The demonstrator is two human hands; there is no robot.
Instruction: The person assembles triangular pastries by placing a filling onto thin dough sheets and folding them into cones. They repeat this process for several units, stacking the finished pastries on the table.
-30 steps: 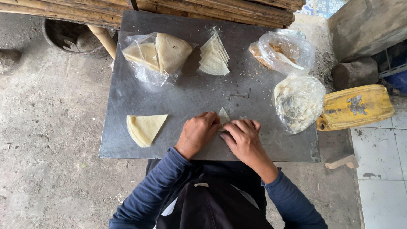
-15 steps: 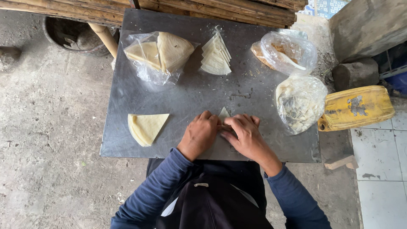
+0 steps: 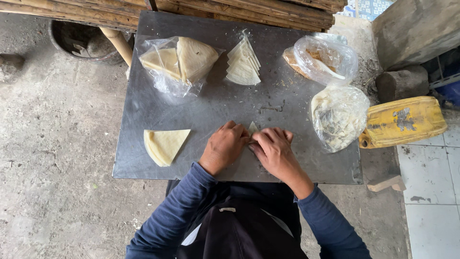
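Pale dough, a small folded wrapper piece (image 3: 252, 128), lies pinched between both hands at the near middle of the metal table (image 3: 143, 120); only its pointed tip shows above the knuckles. The left hand (image 3: 223, 147) and right hand (image 3: 274, 152) press down on it with fingers curled, touching each other. For a clean fold, keep the pressure even and the edges aligned, fingertips flat. A loose quarter-round wrapper (image 3: 164, 145) lies to the left, well apart. Farther off stand a fan of folded pieces (image 3: 243, 64) and a bag of wrappers (image 3: 179, 62).
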